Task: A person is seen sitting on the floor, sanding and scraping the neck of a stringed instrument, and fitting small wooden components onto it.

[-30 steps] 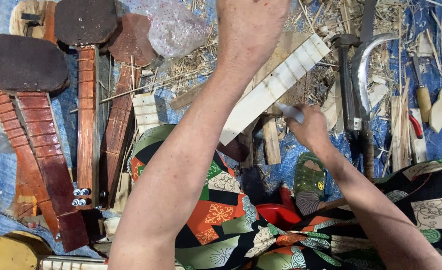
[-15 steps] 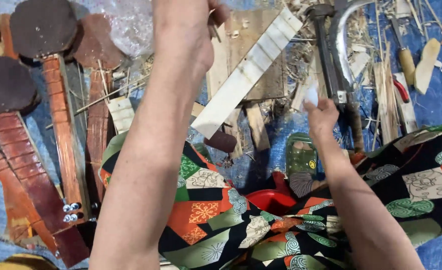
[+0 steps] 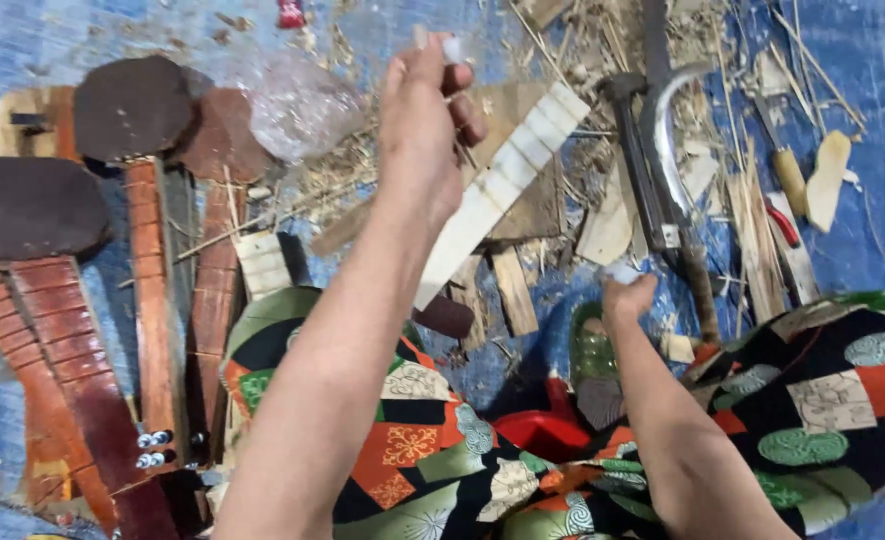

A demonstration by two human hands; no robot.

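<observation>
So the whole floor here is covered by a blue tarp (image 3: pixel 83 40), littered with straw, wood shavings and offcuts, pretty messy. The person sits with legs in patterned fabric (image 3: pixel 433 450) of orange, green and black. On the left lie the biggest pieces: reddish-brown instrument necks (image 3: pixel 148 300) with dark rounded headstocks, I count about five, laid side by side and running roughly toward and away from the camera. In the middle there's one pale fretboard strip (image 3: pixel 503 185) marked with cross lines, its long axis on a diagonal, the far end pointing up-right and the near end down-left, passing behind the left forearm and lying over a flat wooden board (image 3: pixel 543 205). Just right of it sits one curved sickle blade (image 3: pixel 668 150) beside a dark hammer (image 3: pixel 638 160), and further right a yellow-handled tool (image 3: pixel 791 180). The left hand (image 3: pixel 423 130) is raised above the strip, fingers pinched shut on a small white piece (image 3: pixel 453 48). The right hand (image 3: pixel 628 298) is lower down, near the sickle handle, its grip closed around another small white piece (image 3: pixel 621 272).
</observation>
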